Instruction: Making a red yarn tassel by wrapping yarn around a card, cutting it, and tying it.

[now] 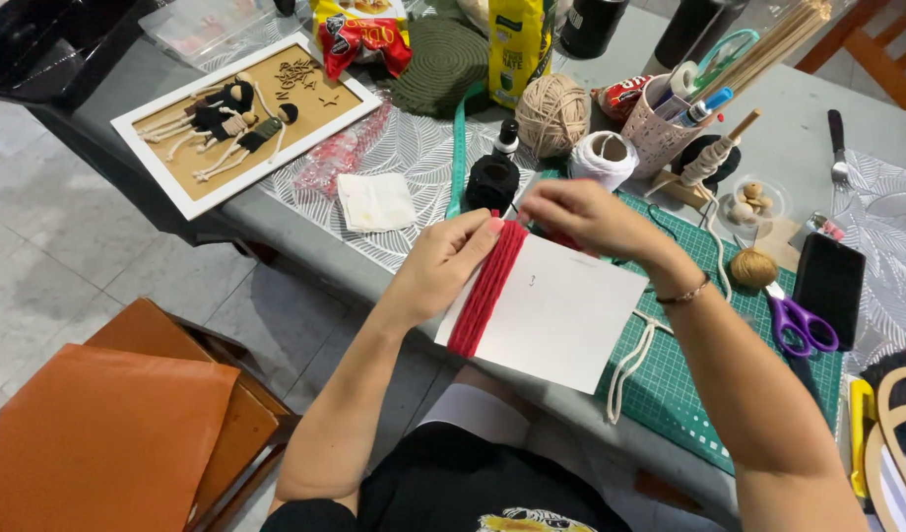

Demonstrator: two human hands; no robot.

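A white card [561,315] lies tilted over the table's front edge, with a band of red yarn [485,291] wound around its left end. My left hand [443,261] grips that end, fingers pressed on the yarn band. My right hand [581,215] is at the card's top edge, fingers pinched on the red yarn strand there. A green cutting mat [689,384] lies under the card's right side.
Behind the hands stand a black thread spool [492,182], a beige twine ball [551,113], a white cord spool [603,158] and a cup of tools [660,133]. Purple scissors [798,325] and a black phone [829,284] lie right. A framed doll picture [246,118] sits left; an orange chair [118,433] below.
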